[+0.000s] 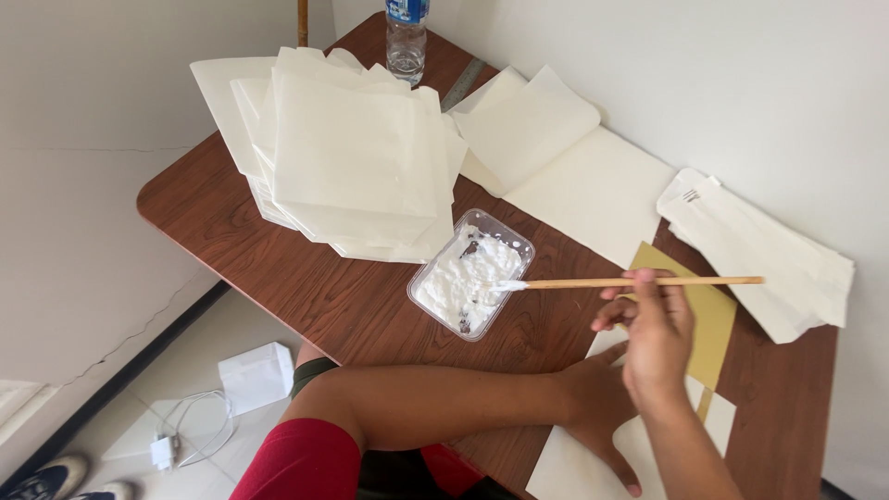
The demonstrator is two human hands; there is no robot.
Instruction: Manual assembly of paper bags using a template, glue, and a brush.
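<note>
Pinched between the fingers of the right hand (pixel 653 319), a thin wooden stick (pixel 648 281) is held level above the brown wooden table (pixel 306 278). The stick's white-coated tip (pixel 507 287) is laid on the far rim of a clear plastic tray (pixel 471 273), which is filled with white paste (pixel 458 278); darker patches are seen where the tray bottom shows through. The left hand (pixel 602 407) is pressed flat, fingers spread, on a white sheet (pixel 579 463) at the near edge of the table, and the left forearm is stretched across the table front, under the right wrist. A tan-gold sheet (pixel 713 319) is partly covered by the right hand, lying just beyond the white sheet. Behind the tray, a thick, uneven pile of cream paper (pixel 356 157) is stacked, touching or nearly touching the tray's far side. A second set of cream sheets (pixel 574 176) is spread to the right of it, and a flat heap of white paper bags (pixel 759 250) is laid by the wall. A clear water bottle (pixel 406 42) is stood at the far corner. On the floor below, a white charger with its cable (pixel 185 435) is left.
</note>
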